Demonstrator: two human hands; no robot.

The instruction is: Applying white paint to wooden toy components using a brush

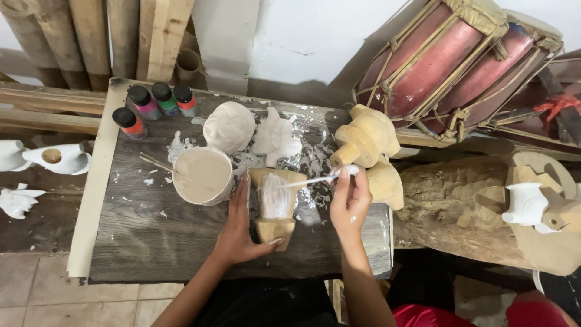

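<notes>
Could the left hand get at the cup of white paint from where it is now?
Probably yes. The left hand rests on the wooden carving, and the open cup of white paint stands right beside its fingertips on the board, with nothing between them.

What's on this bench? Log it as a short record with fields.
left hand: steadies the wooden carving, partly coated white
right hand: grip on a brush, bristle end on the carving
paint cup: pale paint, left of the carving
paint bottles: four, far left corner
bare wooden carvings: right edge of bench
</notes>
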